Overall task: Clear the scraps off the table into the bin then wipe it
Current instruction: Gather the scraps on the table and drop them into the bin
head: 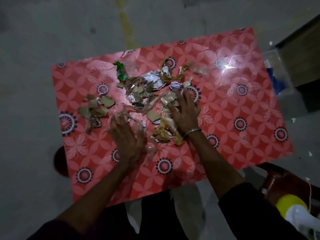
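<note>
A small table (242, 94) with a red flowered cover carries a spread of scraps (138, 90): torn brown cardboard, clear plastic film, crumpled white paper and a green wrapper (121, 70). A separate cluster of cardboard bits (97, 108) lies at the left. My left hand (126, 135) rests with spread fingers on clear plastic film at the near middle. My right hand (185, 111), with a metal bangle at the wrist, lies flat with spread fingers on cardboard and paper scraps. Neither hand grips anything. No bin can be made out for certain.
A clear plastic container (277, 73) with something blue inside stands off the table's right edge, beside a dark wooden piece of furniture (301, 54). A brown stool (280, 181) and a yellow and white object (294, 210) sit at the lower right. Grey floor surrounds the table.
</note>
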